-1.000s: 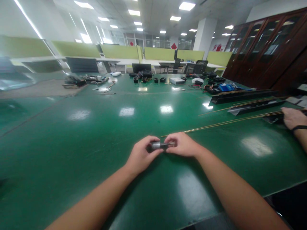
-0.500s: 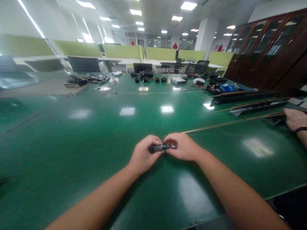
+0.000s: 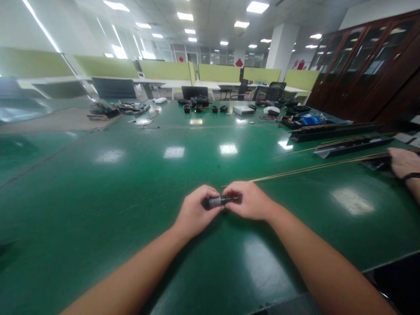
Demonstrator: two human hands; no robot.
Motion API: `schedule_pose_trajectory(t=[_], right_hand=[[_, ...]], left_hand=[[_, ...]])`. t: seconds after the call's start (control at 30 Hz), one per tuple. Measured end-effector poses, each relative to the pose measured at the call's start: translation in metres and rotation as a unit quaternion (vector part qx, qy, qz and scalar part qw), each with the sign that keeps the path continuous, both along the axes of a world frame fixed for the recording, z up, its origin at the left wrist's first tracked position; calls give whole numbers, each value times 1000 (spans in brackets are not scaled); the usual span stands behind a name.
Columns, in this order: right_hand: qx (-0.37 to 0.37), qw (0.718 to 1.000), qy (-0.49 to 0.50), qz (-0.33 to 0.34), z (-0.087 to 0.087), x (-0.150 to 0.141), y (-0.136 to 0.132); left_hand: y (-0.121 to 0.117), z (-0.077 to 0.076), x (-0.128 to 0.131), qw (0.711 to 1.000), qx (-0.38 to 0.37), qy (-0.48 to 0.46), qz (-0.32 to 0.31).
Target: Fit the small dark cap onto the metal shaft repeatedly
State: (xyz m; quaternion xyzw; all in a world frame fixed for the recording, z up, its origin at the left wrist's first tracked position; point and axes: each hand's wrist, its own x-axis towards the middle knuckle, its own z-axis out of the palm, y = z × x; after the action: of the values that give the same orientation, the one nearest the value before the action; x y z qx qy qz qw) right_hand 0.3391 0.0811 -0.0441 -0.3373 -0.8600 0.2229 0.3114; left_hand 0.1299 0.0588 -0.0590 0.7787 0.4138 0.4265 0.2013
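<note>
Small dark cylinder (image 3: 215, 201) w/ a grey band is held btwn both hands, over the near half of the green surface (image 3: 108, 197), long axis running L–R. L hand (image 3: 193, 213) pinches its left end; R hand (image 3: 251, 201) closes on the other, abt equally near. R fingertip detail's too blurred to be sure. Thin rods (image 3: 288, 173) slant in from the right edge, tips just past R fingers, nearest obstacle; another person's hand (image 3: 405, 164) is at a black channel (image 3: 377, 163) there. Small black boxes (image 3: 214, 109) sit at the far edge.

The left hand (image 3: 194, 212) and right hand (image 3: 251, 201) are bare, as are both forearms (image 3: 131, 267), tapering toward the wrists (image 3: 177, 232).
</note>
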Motion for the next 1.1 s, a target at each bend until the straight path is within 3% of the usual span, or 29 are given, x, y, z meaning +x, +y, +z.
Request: schedule_pose_trajectory(t=[1.1], right_hand=[[-14, 1000, -11, 0, -2, 0, 2]], left_hand=[[-1, 2, 0, 999, -21, 25, 19]])
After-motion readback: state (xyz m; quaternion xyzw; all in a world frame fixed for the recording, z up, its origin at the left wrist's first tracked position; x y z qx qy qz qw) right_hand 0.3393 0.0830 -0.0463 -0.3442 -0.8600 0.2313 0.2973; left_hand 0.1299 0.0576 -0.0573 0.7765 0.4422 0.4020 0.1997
